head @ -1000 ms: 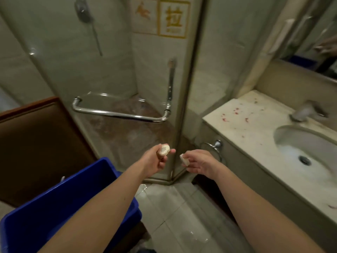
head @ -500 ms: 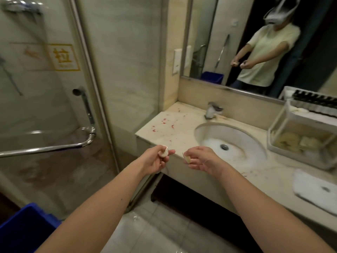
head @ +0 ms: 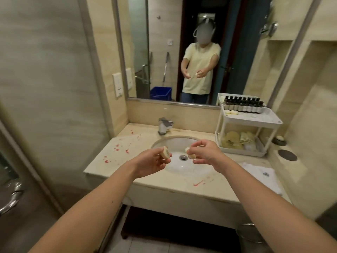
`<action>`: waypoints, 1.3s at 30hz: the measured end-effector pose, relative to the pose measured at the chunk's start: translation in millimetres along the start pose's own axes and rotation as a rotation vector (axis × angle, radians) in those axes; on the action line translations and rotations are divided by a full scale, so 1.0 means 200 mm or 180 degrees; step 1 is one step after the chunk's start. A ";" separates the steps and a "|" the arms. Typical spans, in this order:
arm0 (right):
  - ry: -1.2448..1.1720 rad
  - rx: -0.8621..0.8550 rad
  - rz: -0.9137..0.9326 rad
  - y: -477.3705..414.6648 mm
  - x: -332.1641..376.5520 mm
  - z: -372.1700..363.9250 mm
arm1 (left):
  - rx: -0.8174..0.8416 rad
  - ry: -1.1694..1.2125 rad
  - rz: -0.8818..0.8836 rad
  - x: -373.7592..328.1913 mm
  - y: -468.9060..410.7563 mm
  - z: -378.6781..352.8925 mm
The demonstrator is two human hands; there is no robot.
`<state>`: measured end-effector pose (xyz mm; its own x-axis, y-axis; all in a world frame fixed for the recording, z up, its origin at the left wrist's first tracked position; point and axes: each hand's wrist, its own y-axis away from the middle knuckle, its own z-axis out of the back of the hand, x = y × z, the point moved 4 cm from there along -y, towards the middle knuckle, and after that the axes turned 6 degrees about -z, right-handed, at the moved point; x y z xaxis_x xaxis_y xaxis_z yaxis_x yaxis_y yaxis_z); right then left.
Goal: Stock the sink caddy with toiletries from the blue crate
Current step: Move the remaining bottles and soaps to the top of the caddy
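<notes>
My left hand (head: 152, 162) pinches a small round cream soap (head: 166, 152) over the front of the basin. My right hand (head: 205, 153) pinches a second small cream soap (head: 189, 153) just to its right. The white two-tier sink caddy (head: 250, 121) stands on the counter at the right, beyond my right hand. Its top shelf carries a row of dark bottles (head: 243, 106) and a few pale soaps (head: 231, 112); its lower shelf holds flat cream packets (head: 237, 140). The blue crate (head: 160, 93) shows only as a reflection in the mirror.
The oval basin (head: 175, 143) with a chrome tap (head: 164, 125) sits mid-counter. Red specks mark the counter's left part (head: 120, 148). A folded white towel (head: 259, 177) lies at the right front, and a soap dish (head: 279, 139) beside the caddy. The glass shower door (head: 45, 106) fills the left.
The view has swung right from the shower and crate to face the sink and mirror. Both hands still hold their soaps and now hang over the basin, nearer the caddy.
</notes>
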<state>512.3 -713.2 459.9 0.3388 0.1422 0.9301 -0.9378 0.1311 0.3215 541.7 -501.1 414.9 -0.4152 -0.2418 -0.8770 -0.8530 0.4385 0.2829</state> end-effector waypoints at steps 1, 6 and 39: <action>0.0052 -0.0104 0.0070 -0.02 0.02 0.04 | 0.0087 -0.0112 -0.0074 -0.02 -0.05 -0.03; 0.0416 -0.0656 0.0312 -0.10 0.12 0.26 | 0.0441 -0.0405 -0.0343 -0.17 -0.33 -0.20; 0.1609 -0.1808 0.0680 -0.86 0.41 1.30 | 0.0645 -0.4170 -0.2587 -0.56 -1.66 -1.11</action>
<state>681.7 -978.3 527.4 0.2771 0.6316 0.7241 -0.8500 0.5125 -0.1217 800.9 -812.3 505.2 0.7697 0.3867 -0.5080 -0.6033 0.7010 -0.3804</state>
